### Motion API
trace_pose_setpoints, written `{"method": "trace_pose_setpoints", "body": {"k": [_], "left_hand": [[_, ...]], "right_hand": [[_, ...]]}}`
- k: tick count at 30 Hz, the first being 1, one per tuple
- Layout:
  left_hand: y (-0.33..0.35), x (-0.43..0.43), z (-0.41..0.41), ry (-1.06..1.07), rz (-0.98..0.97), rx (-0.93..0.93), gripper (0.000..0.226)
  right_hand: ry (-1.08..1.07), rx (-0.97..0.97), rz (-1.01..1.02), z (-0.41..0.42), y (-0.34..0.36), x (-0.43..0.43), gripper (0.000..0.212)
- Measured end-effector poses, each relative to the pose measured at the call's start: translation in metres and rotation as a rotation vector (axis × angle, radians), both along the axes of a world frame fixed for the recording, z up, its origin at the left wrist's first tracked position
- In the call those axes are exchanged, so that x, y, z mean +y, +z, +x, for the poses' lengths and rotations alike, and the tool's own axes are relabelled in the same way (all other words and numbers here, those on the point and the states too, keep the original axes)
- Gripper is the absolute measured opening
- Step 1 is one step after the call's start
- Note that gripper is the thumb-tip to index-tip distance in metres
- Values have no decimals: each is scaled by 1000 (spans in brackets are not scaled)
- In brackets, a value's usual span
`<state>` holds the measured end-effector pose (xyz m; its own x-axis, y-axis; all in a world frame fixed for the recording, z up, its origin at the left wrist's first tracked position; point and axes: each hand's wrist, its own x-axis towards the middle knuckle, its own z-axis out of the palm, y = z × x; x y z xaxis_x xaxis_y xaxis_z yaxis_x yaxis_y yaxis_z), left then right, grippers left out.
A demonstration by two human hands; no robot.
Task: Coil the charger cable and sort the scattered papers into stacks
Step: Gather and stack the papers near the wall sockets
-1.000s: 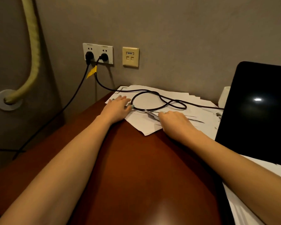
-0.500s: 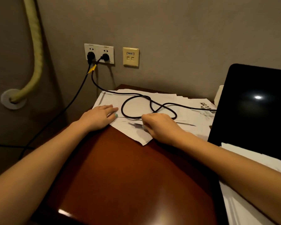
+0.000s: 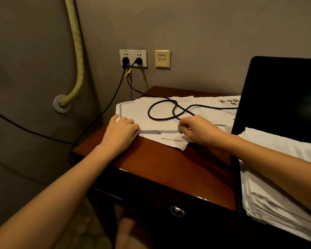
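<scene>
Both hands are down at the near edge of the scattered papers (image 3: 142,116) on the bench (image 3: 169,164). The left hand (image 3: 121,131) curls its fingers over the edge of the top sheets. The right hand (image 3: 198,130) pinches the same edge between thumb and fingers, and the edge is raised slightly between the two. The charger cable (image 3: 152,117) lies in a loose loop on the papers just beyond the hands. One strand passes right by the right hand's knuckles, and another runs off past the left hand to the wall socket (image 3: 133,57). A tall paper stack (image 3: 276,168) sits beside the right forearm.
</scene>
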<state>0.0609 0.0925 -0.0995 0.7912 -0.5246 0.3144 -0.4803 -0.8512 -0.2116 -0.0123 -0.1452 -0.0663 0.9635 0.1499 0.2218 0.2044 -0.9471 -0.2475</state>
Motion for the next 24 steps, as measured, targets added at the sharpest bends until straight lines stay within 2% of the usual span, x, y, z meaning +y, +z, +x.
{"method": "trace_pose_setpoints", "body": {"k": [2,5,8,12,15,21,24], "left_hand": [[0,2,-7,-47,69,-88,23],[4,11,-24,-57,87,-128,23],[3,28,-50,-50,55,-150,22],[6,54,-73,70,-1,-159,20],[11,69,-79,149,-108,-138,22],[8,53,-87,80,-170,-113,23],[14,44,-87,125,-249,-136,24]], "right_hand": [[-29,-55,70,-4,-2,1,19],[-71,-23,41,-7,-1,-2,19],[-69,95,-145,-17,0,-12,29],[-60,38,-351,-25,-5,-23,34],[-45,29,-427,-27,-5,-25,32],[21,-19,-725,-34,-6,-24,24],[-1,-26,-746,-33,-4,-20,20]]}}
